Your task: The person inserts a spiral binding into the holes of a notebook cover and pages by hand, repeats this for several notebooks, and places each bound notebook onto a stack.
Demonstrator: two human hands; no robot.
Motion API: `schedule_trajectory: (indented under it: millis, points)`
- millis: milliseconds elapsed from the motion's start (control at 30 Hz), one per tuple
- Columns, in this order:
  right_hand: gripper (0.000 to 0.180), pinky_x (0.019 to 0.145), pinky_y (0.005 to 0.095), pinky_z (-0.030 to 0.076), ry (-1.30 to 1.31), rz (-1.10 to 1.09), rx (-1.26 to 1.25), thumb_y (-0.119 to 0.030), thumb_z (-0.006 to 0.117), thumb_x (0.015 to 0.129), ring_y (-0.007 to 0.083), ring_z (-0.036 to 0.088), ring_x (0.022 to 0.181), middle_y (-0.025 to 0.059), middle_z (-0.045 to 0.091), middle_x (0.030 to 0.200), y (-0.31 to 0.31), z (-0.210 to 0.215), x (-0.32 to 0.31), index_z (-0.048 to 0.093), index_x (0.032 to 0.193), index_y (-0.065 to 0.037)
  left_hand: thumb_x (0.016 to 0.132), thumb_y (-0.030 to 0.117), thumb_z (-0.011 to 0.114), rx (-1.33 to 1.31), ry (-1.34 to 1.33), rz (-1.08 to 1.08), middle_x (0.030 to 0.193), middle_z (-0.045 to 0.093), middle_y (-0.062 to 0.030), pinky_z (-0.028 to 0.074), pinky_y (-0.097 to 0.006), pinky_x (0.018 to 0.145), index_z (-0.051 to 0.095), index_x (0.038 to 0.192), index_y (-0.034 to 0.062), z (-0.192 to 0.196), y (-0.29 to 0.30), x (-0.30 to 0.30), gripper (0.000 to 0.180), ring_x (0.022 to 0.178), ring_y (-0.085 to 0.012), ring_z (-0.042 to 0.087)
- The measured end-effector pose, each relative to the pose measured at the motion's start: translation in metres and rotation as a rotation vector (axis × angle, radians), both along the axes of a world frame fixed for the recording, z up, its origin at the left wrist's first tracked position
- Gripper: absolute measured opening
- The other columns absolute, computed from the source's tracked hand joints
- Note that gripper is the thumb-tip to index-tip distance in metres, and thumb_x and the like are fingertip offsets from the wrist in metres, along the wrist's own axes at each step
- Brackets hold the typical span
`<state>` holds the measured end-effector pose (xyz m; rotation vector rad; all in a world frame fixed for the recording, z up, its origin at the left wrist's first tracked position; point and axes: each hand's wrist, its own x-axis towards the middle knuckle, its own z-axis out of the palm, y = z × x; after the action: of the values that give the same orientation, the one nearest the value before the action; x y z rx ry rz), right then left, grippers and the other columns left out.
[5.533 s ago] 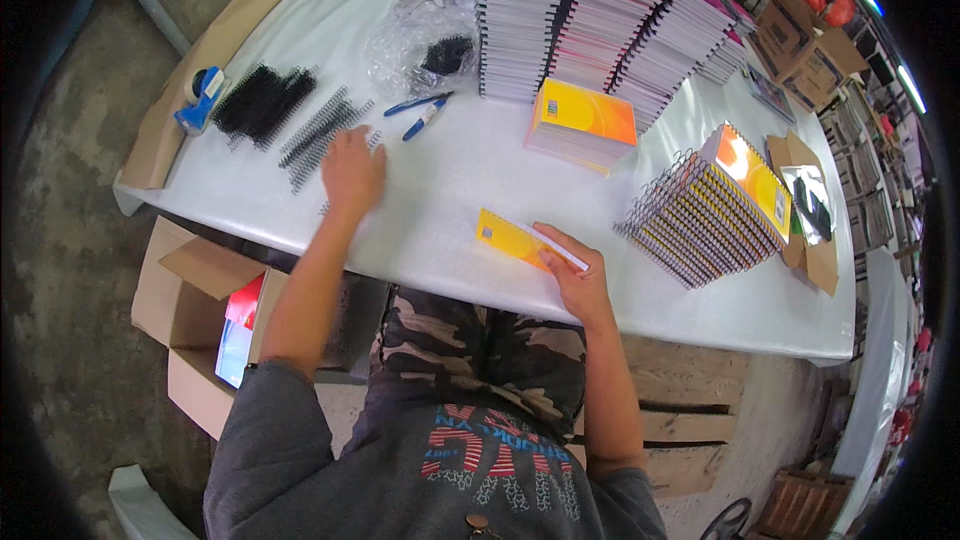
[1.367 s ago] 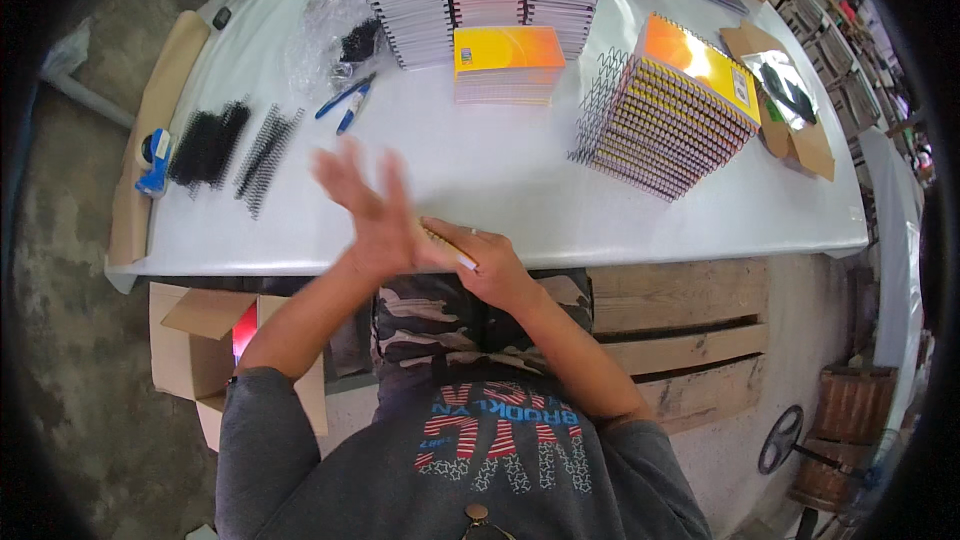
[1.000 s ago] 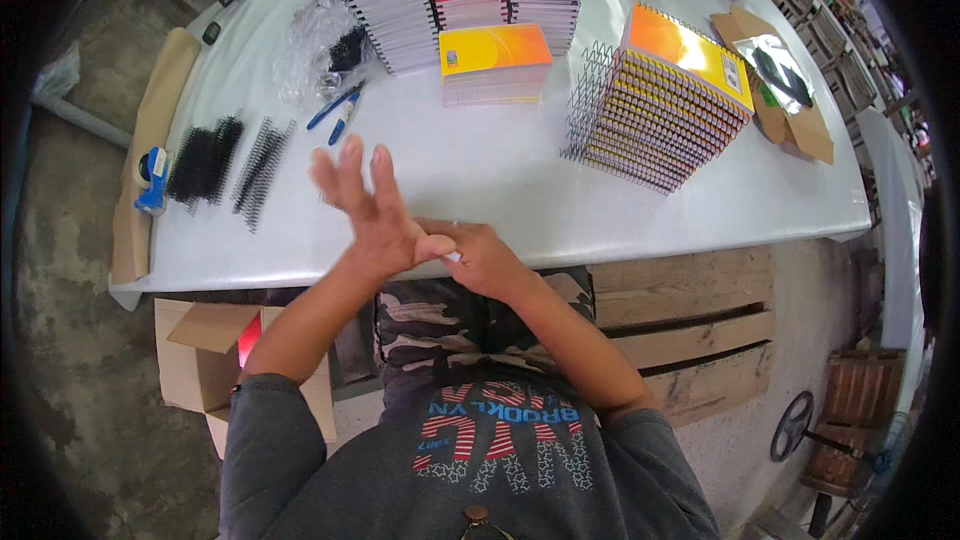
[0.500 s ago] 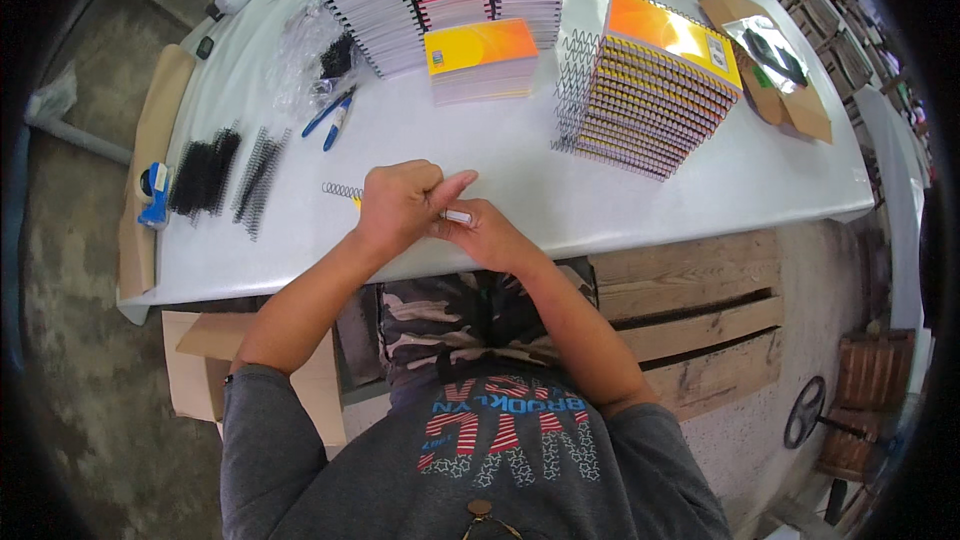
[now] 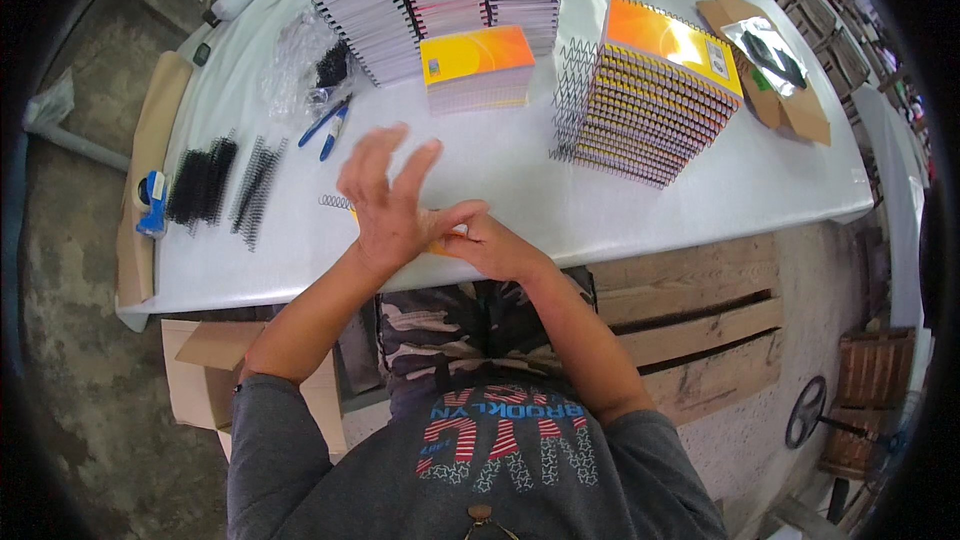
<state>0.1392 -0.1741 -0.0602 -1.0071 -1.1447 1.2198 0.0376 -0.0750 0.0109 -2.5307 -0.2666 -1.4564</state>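
White table (image 5: 520, 165) | bound stack (image 5: 660, 90): toward right edge, seemingly set aside for elbow room | left hand (image 5: 390, 215): fingers spread wide, thumb near right hand (image 5: 500, 248), which pinches yellow booklet (image 5: 438, 249), likely keeping pages aligned | yellow booklet: by front edge, mostly hidden | coil (image 5: 334, 202): juts leftward, whether threaded unclear

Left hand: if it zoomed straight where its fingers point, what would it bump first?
Probably the leftmost tall book stack, though the yellow-and-orange pile sits close beside that line. How high the left hand is above the table is unclear.
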Motion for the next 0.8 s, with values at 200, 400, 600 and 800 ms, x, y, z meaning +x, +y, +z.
schedule_trajectory:
  millis: [200, 400, 600, 800]
  points:
    - [0.028, 0.086, 0.0315, 0.043, -0.277, -0.082, 0.125, -0.004, 0.055, 0.081, 0.0226, 0.056, 0.098, 0.0183, 0.058, 0.105, -0.001, 0.007, -0.007, 0.055, 0.108, 0.002, 0.076, 0.066, 0.05, -0.315, 0.501, -0.109, 0.142, 0.024, -0.0251, 0.007, -0.06, 0.103, 0.02, 0.139, -0.0025, -0.083, -0.031, -0.069, 0.097, 0.131, -0.0444, 0.022]
    - [0.03, 0.083, 0.0333, 0.044, -0.147, -0.075, 0.151, -0.007, 0.054, 0.083, 0.0281, 0.058, 0.095, 0.0188, 0.059, 0.106, -0.003, 0.0, -0.003, 0.055, 0.111, 0.001, 0.079, 0.037, 0.061, -0.264, 0.538, -0.097, 0.118, 0.051, -0.012, 0.018, -0.049, 0.101, 0.05, 0.12, 0.0048, -0.004, -0.014, -0.049, 0.053, 0.115, -0.0288, 0.044]
    - [0.026, 0.076, 0.034, 0.046, -0.262, -0.15, -0.021, -0.011, 0.056, 0.085, 0.0254, 0.06, 0.084, 0.0187, 0.062, 0.097, -0.002, 0.008, -0.01, 0.057, 0.108, 0.001, 0.077, 0.018, 0.065, -0.58, 0.779, -0.15, 0.089, 0.059, -0.0007, 0.03, -0.037, 0.09, 0.063, 0.1, 0.0138, 0.033, -0.011, -0.033, 0.023, 0.09, -0.0196, 0.053]
    - [0.026, 0.075, 0.0345, 0.046, -0.32, -0.134, -0.099, -0.012, 0.059, 0.084, 0.0242, 0.061, 0.081, 0.0198, 0.064, 0.092, -0.005, 0.027, -0.007, 0.058, 0.106, 0.002, 0.079, 0.021, 0.064, -0.379, 0.874, -0.251, 0.086, 0.058, -0.0016, 0.031, -0.035, 0.085, 0.063, 0.095, 0.0125, 0.047, -0.003, -0.028, 0.017, 0.088, -0.0191, 0.052]
